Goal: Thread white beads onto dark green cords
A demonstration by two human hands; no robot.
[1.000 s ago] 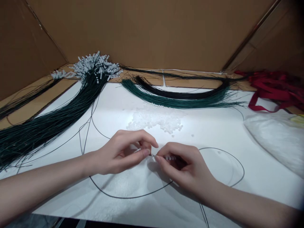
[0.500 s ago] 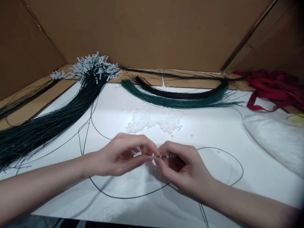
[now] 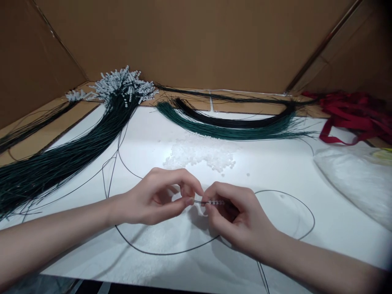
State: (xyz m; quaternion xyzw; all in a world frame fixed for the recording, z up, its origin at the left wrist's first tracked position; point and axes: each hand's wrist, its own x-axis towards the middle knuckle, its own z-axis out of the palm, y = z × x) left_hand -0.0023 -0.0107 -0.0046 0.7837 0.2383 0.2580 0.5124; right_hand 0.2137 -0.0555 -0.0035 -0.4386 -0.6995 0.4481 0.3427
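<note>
My left hand (image 3: 163, 198) is closed on a thin dark wire (image 3: 198, 201), thumb against fingers, with the index fingertip reaching toward my right hand. Thumb and forefinger of my right hand (image 3: 241, 212) pinch the same wire. A short row of white beads (image 3: 217, 202) sits along it inside the curl of that hand. Long loops of dark wire (image 3: 159, 254) curve over the white board beneath both hands. Just beyond the fingers lies a loose spread of small whitish beads (image 3: 199, 155). What the right palm covers is hidden.
A thick bundle of green wires (image 3: 92, 136) with white-beaded ends (image 3: 122, 85) lies at left. Further back curve a green wire bundle (image 3: 226, 131) and a black one (image 3: 232, 122). Red ribbon (image 3: 349, 118) and a clear plastic bag (image 3: 352, 175) are at right; cardboard walls (image 3: 196, 45) enclose the board (image 3: 147, 134).
My left fingertips have drawn slightly left, away from my right fingertips, so a short stretch of wire now shows between them. The beads in the right hand show more clearly.
</note>
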